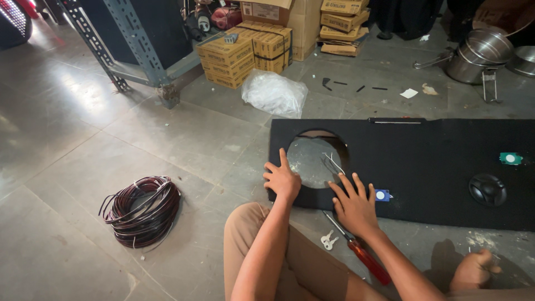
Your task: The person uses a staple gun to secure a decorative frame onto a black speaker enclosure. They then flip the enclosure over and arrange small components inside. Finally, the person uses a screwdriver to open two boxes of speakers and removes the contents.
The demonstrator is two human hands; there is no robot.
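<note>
A long black carpeted panel (434, 167) lies flat on the floor with a large round hole (315, 160) cut near its left end. My left hand (281, 179) rests with fingers spread on the panel's left edge beside the hole. My right hand (353, 205) lies flat with fingers spread on the panel just below and right of the hole. Thin wire ends (332, 163) stick out inside the hole near my right fingertips. Neither hand holds anything. A red-handled screwdriver (356, 249) and small keys (329, 241) lie on the floor under my right wrist.
A coil of dark red cable (142, 210) lies at the left. Cardboard boxes (245, 50), a clear plastic bag (274, 92) and a grey metal frame (134, 50) stand behind. Steel pots (482, 53) sit at the back right. A small round speaker (487, 189) is set in the panel.
</note>
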